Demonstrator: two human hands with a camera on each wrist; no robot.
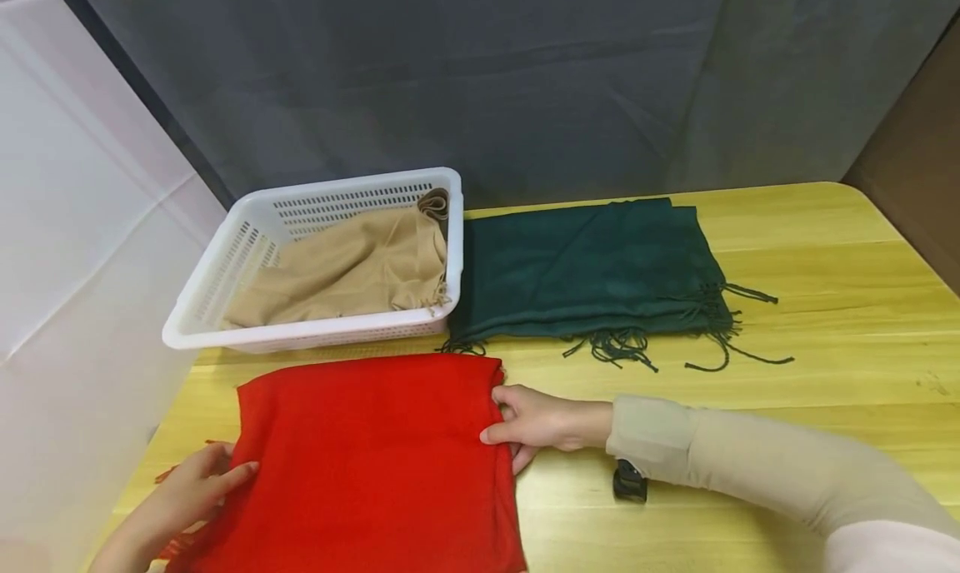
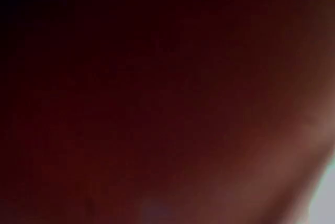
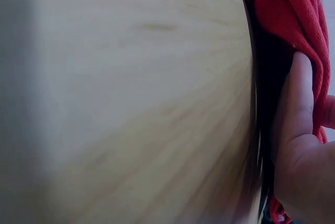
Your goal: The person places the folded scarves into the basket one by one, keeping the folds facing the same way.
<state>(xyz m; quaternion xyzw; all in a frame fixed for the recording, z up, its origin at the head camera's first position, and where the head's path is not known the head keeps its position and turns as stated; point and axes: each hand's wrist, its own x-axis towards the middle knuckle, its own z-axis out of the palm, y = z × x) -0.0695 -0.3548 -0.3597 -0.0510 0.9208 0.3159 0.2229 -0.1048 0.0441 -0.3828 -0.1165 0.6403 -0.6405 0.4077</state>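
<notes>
A folded red scarf (image 1: 375, 465) with fringe at its left side spreads across the near part of the table. At its right edge, my right hand (image 1: 536, 421) grips the cloth, thumb on top and other fingers beneath. The right wrist view shows that hand (image 3: 303, 150) against the layered edge of the red scarf (image 3: 293, 9). My left hand (image 1: 187, 494) holds the scarf's left edge, its thumb over the cloth and the other fingers partly hidden. The left wrist view is too dark and blurred to make out the hand or cloth.
Behind the scarf, a white plastic basket (image 1: 300, 331) holds a folded tan scarf (image 1: 352, 265) and a brown rolled piece (image 1: 433, 202). A dark green fringed scarf (image 1: 577, 265) lies right of it on the wooden table (image 1: 825, 290). A grey curtain (image 1: 487, 82) hangs behind.
</notes>
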